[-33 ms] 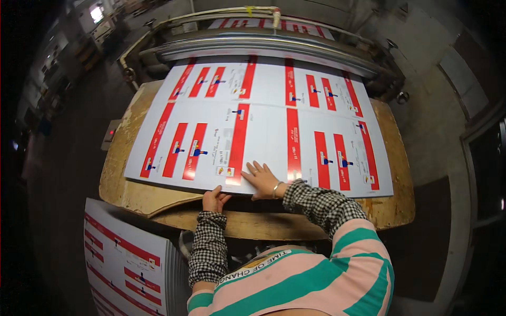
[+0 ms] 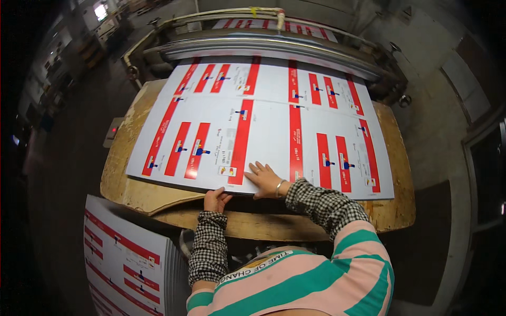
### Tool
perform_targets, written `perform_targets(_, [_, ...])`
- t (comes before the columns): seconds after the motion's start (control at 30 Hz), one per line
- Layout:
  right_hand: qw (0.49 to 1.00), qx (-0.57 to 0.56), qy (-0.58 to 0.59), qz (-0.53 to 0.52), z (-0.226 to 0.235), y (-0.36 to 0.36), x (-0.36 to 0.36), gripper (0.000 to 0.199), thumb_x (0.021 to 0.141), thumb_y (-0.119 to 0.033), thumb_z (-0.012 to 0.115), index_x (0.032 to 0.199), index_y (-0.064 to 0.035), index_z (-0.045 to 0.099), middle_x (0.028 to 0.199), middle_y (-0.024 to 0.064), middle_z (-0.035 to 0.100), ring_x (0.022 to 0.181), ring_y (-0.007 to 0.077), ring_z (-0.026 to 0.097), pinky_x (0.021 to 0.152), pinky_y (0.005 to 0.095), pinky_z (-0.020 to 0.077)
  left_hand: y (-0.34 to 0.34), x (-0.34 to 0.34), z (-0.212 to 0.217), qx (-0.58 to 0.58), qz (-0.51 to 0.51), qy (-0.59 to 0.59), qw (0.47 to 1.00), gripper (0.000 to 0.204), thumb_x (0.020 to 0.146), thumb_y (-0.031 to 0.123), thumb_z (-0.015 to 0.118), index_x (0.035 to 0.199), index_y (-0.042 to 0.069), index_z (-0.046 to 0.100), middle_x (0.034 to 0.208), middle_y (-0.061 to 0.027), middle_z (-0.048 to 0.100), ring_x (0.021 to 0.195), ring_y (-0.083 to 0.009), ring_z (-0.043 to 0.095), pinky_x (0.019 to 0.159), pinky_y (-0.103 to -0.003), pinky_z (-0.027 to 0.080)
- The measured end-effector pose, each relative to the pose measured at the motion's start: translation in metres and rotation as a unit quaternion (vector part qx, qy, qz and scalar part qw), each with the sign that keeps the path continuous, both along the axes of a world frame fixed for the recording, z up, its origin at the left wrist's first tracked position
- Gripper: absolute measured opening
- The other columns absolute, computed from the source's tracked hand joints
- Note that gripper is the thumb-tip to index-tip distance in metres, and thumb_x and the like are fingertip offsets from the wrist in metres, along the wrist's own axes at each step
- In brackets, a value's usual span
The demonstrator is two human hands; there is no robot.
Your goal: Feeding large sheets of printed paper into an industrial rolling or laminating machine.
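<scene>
A large white printed sheet (image 2: 271,142) with red bands and small blue figures lies on a wooden table, under the edge of a metal roller at the far side. At its front edge, left of the middle, my left hand (image 2: 215,200) pinches the sheet, thumb near the top and fingers partly hidden at the edge. Just to the right, my right hand (image 2: 265,180) rests palm down on the sheet, fingers spread, with a bracelet on the wrist. Checked sleeve covers are on both forearms.
Across the far side runs the metal roller (image 2: 274,45) on its frame, with more printed sheet (image 2: 271,26) beyond it. The worn wooden table (image 2: 113,179) has a curved front edge. A stack of similar sheets (image 2: 126,231) stands at lower left. A switch box (image 2: 112,131) sits left of the table.
The view has shifted very slightly. Both hands stay at the sheet's front edge in the same poses.
</scene>
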State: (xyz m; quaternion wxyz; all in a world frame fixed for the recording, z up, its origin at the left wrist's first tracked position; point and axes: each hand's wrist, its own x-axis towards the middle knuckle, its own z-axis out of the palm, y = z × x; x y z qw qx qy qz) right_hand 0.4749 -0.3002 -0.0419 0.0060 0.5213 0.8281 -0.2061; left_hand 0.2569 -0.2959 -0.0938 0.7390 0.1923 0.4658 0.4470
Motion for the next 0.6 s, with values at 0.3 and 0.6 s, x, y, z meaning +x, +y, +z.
perform_targets(0.3, [0.974,0.065,0.216,0.006,0.052,0.027,0.003,0.021,0.067,-0.013,0.048,0.081,-0.0025,0.059,0.075,0.0171,0.059,0.067,0.0313,0.056,0.061,0.037,0.0441,0.003,0.007,0.024,-0.064,0.08,-0.011,0.995,0.033,0.078,0.008,0.046,0.109,-0.003,0.044,0.102,-0.0158,0.052,0.092,-0.0316,0.053,0.077,-0.046,0.048])
perform_targets(0.6, [0.983,-0.079,0.165,0.004,-0.002,0.022,0.006,0.027,0.064,-0.015,0.053,0.086,-0.0003,0.059,0.098,0.012,0.058,0.086,0.0278,0.057,0.075,0.0311,0.0458,0.002,0.003,0.005,-0.021,0.043,-0.009,0.999,0.031,0.083,0.016,0.042,0.106,-0.005,0.043,0.096,-0.0171,0.054,0.085,-0.0283,0.056,0.07,-0.041,0.05])
